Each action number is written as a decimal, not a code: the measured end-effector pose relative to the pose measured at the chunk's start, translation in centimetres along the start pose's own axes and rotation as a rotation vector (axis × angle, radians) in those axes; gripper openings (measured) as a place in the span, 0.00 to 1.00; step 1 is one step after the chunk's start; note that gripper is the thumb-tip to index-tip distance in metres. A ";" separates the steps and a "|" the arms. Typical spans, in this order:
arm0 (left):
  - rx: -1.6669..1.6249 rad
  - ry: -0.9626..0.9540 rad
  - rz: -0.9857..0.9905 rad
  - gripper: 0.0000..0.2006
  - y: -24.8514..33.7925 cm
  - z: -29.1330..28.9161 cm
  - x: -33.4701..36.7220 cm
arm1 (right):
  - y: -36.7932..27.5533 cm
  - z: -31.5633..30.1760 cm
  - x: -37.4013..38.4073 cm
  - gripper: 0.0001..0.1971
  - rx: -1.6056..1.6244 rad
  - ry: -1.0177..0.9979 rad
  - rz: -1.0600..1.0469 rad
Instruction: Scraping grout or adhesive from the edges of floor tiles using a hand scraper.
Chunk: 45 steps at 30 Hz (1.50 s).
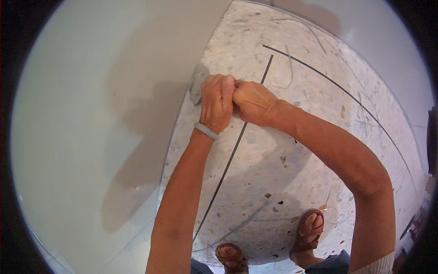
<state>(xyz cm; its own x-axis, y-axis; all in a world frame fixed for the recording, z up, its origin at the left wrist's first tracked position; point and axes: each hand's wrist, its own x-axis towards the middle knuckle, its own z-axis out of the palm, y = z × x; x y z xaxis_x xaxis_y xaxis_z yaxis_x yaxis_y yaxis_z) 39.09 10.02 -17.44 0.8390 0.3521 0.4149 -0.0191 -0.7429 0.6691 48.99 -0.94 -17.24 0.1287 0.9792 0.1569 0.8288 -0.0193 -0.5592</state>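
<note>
— Biggest thing close by?
— Pale, speckled terrazzo (273, 150), beneath left hand (216, 101) and right hand (254, 102).
— Next?
— Dark strip (223, 175), passing beneath both hands and on toward the body.
— Hands themselves?
— Both curled nearly closed, touching side by side. Fingertips hidden; cannot tell about any hold.
— Smaller?
— Grey piece (197, 86), just beside left hand's outer edge; held or loose, cannot tell. Last, grey band (206, 131) around left wrist.

Left hand (216, 102) touching right hand (255, 102), forearms (180, 196) converging, right elbow (372, 180) bent
</note>
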 end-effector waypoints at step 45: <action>0.424 -0.004 -0.485 0.21 5.1 -9.0 -20.9 | 1.0 3.1 11.0 0.09 0.062 0.385 0.384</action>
<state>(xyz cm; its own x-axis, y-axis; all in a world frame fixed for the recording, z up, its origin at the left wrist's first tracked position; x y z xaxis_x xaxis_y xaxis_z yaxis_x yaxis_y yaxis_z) 16.58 3.95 -17.14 0.7001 0.7033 0.1233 0.5793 -0.6604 0.4777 49.54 10.47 -18.56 0.6151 0.7594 0.2121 0.6508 -0.3372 -0.6803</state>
